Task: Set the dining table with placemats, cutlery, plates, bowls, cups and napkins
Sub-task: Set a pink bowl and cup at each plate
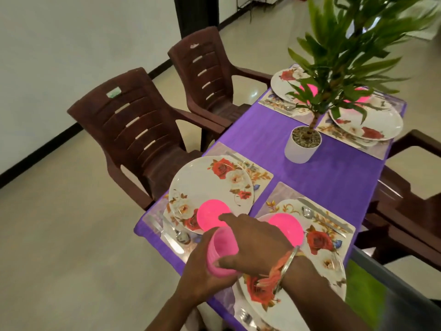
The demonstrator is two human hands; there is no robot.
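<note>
Facing brown chairs (133,130) at left. Cupping pink cup (220,249) from below with left hand (205,280), fingers curled round its base. Holding it tilted over table (262,144) near edge, just before pink bowl (211,215) on floral plate (207,185). Gripping cup's side with right hand (255,244), thumb and fingers wrapped round. Facing potted plant (303,146) at right.

Moderately bright, diffuse indoor light, with no source in view; shadows are faint and soft-edged. Pale glare sits on the glossy floor (253,91), and a glint shows on the spoon (307,212). The pink cup (222,249) and pink bowl (212,215) are oversaturated, almost glowing. Plant leaves (358,44) at upper right are smeared by motion blur. Wide-angle distortion tilts the chairs (133,130) and stretches the frame's corners. Fine detail is soft throughout.
</note>
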